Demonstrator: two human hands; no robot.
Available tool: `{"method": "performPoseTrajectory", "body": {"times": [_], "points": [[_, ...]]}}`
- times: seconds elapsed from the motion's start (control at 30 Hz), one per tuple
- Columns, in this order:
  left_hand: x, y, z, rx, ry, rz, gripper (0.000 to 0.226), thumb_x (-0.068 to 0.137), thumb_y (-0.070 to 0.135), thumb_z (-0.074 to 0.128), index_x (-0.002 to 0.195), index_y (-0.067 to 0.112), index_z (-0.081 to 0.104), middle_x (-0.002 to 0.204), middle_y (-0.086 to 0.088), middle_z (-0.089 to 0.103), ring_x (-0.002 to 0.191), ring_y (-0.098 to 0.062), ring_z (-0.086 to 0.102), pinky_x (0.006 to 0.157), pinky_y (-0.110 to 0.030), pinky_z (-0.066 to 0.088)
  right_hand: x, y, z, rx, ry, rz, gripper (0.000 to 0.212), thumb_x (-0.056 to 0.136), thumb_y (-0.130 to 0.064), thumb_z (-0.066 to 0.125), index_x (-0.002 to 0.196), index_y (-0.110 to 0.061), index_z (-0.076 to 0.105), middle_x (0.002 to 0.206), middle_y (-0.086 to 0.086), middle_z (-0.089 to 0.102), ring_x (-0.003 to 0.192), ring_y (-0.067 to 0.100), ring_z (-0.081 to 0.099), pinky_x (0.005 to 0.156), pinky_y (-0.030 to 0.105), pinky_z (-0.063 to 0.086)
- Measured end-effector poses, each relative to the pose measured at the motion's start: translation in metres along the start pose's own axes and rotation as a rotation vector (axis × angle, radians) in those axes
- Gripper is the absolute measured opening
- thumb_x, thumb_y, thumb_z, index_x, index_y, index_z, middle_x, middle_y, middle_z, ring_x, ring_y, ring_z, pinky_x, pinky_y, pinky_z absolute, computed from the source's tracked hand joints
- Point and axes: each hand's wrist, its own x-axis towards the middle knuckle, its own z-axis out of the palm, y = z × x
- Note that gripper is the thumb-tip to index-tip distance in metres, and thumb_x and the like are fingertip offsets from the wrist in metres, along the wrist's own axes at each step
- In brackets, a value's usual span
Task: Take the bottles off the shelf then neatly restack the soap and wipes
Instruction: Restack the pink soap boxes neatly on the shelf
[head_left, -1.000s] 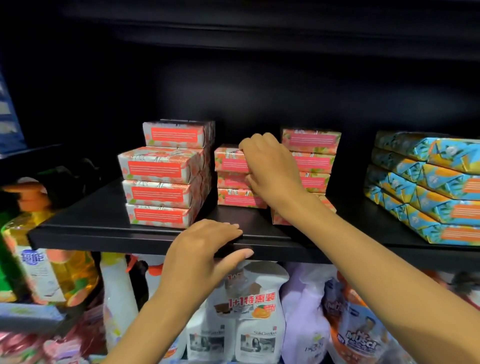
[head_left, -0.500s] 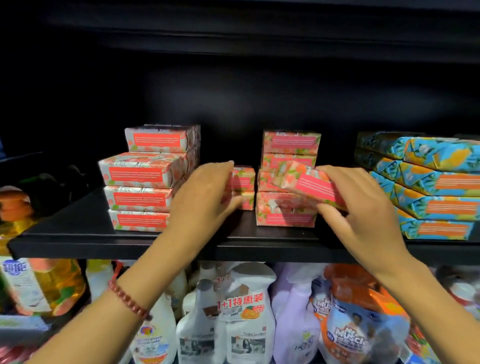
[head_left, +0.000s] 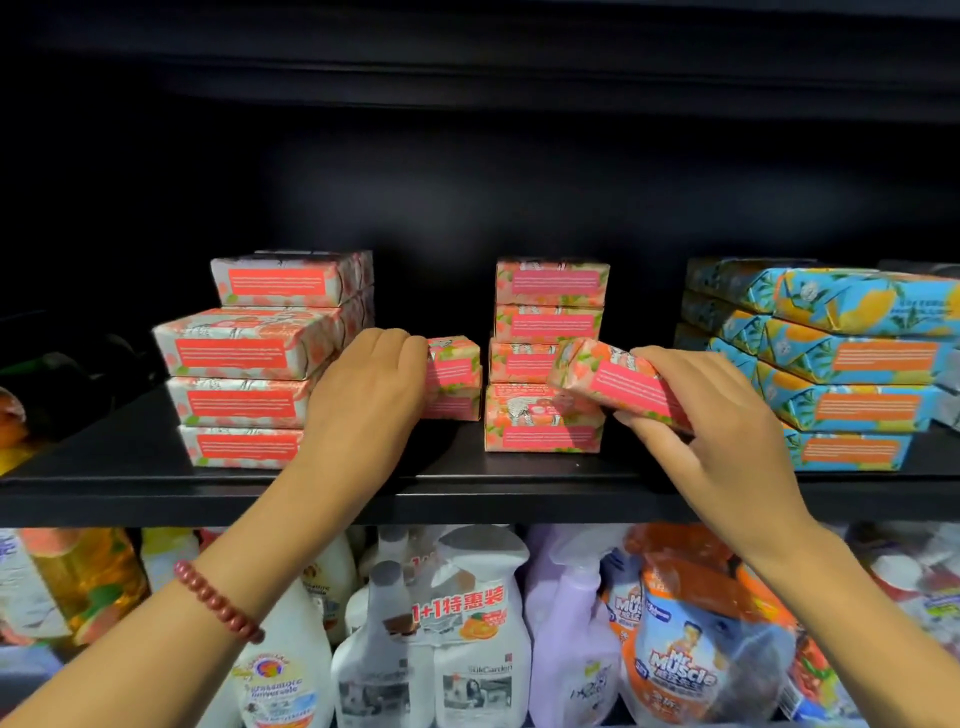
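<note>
Head view: the left hand (head_left: 363, 395) lay against the short pile (head_left: 454, 376) of two small pink soap boxes just left of the tall soap stack (head_left: 545, 317). Its fingers were bent round the pile's left end in a grip, though the fingertips were hidden behind the boxes. A red bead bracelet (head_left: 218, 603) circled that wrist.

The right hand (head_left: 711, 426) gripped a single soap box (head_left: 618, 382) just right of the tall soap stack, with the fingers over its top and the thumb beneath. The box was tilted, with its left end higher, and was held clear of the shelf. That end overlapped the stack's lower boxes; I cannot tell whether they touched.

The tall soap stack stood on a black shelf (head_left: 130, 467) with a dark back wall behind it. Further left of the stack, beyond the short pile, stood a heap of larger pink packs (head_left: 260, 358), four high. Well right of the stack lay blue-and-orange packs (head_left: 852, 364), piled in layers.

Below the stack, under the shelf's front edge, stood crowded bottles: white spray bottles (head_left: 467, 623), a lilac one (head_left: 566, 623) and an orange Mr Muscle pouch (head_left: 691, 649).
</note>
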Motion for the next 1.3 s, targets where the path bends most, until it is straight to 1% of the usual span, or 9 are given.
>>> {"method": "performPoseTrajectory", "body": {"times": [0.23,0.33,0.4,0.5,0.7,0.8,0.93,1.13,1.3], "points": [[-0.029,0.012,-0.031,-0.344,0.141,-0.150,0.040,0.075,0.017,0.076,0.109,0.005,0.059,0.095,-0.011,0.063,0.088,-0.027,0.056,0.066,-0.029,0.036,0.028,-0.014,0.026,-0.098,-0.089,-0.146,0.041,0.079,-0.024,0.065,0.117,-0.009,0.059,0.110,0.005,0.064,0.103,0.022,0.055,0.084,0.028,0.042],[-0.037,0.008,-0.034,-0.365,0.190,-0.172,0.041,0.078,0.020,0.076,0.111,0.002,0.058,0.095,-0.011,0.063,0.088,-0.019,0.048,0.069,-0.023,0.029,0.031,-0.020,0.034,-0.134,-0.099,-0.171,0.041,0.077,-0.025,0.071,0.113,-0.008,0.061,0.108,0.007,0.065,0.101,0.025,0.059,0.083,0.030,0.048],[-0.040,0.006,-0.034,-0.365,0.209,-0.164,0.040,0.081,0.024,0.072,0.110,0.001,0.058,0.095,-0.012,0.063,0.087,-0.018,0.047,0.069,-0.018,0.023,0.029,-0.024,0.034,-0.147,-0.077,-0.175,0.041,0.084,-0.039,0.055,0.112,-0.010,0.063,0.107,0.005,0.066,0.101,0.021,0.059,0.083,0.029,0.048],[-0.041,0.004,-0.035,-0.363,0.227,-0.133,0.040,0.086,0.031,0.067,0.108,-0.002,0.059,0.093,-0.014,0.064,0.085,-0.019,0.046,0.069,-0.017,0.023,0.022,-0.023,0.036,-0.156,-0.072,-0.183,0.045,0.087,-0.041,0.043,0.112,-0.010,0.064,0.110,0.004,0.066,0.104,0.021,0.059,0.087,0.028,0.047],[-0.034,0.011,-0.031,-0.369,0.223,-0.095,0.042,0.080,0.028,0.062,0.109,-0.002,0.060,0.097,-0.015,0.065,0.091,-0.020,0.048,0.077,-0.017,0.029,0.023,-0.015,0.038,-0.084,-0.156,-0.096,0.042,0.081,-0.030,0.059,0.116,-0.009,0.062,0.116,0.007,0.065,0.110,0.025,0.059,0.093,0.031,0.044],[-0.026,0.019,-0.031,-0.373,0.262,-0.044,0.038,0.083,0.023,0.069,0.111,-0.001,0.059,0.099,-0.014,0.065,0.094,-0.020,0.049,0.080,-0.019,0.033,0.015,-0.012,0.028,0.033,-0.129,-0.056,0.048,0.083,-0.033,0.059,0.126,-0.011,0.056,0.126,0.003,0.058,0.120,0.015,0.048,0.102,0.018,0.032],[-0.004,0.034,-0.035,-0.383,0.286,0.045,0.038,0.086,0.026,0.067,0.113,0.000,0.060,0.103,-0.013,0.064,0.098,-0.021,0.049,0.082,-0.024,0.036,-0.003,-0.008,0.005,0.119,0.006,0.052,0.048,0.085,-0.043,0.054,0.123,-0.013,0.058,0.119,-0.009,0.055,0.114,0.001,0.043,0.098,0.003,0.025],[0.031,0.065,-0.031,-0.346,0.198,0.204,0.038,0.082,0.025,0.061,0.111,0.001,0.061,0.103,-0.014,0.065,0.094,-0.032,0.059,0.075,-0.039,0.049,-0.035,0.002,-0.001,0.040,-0.395,0.161,0.072,0.072,-0.074,0.037,0.120,-0.026,0.062,0.122,-0.016,0.056,0.116,0.002,0.047,0.092,0.011,0.034],[0.039,0.072,-0.024,-0.353,0.066,0.259,0.047,0.072,0.022,0.074,0.111,-0.002,0.065,0.106,-0.018,0.068,0.097,-0.037,0.065,0.076,-0.049,0.057,-0.049,0.006,0.004,-0.019,-0.321,0.111,0.053,0.082,-0.058,0.045,0.116,-0.023,0.066,0.117,-0.010,0.065,0.109,0.010,0.059,0.089,0.023,0.043]]}}
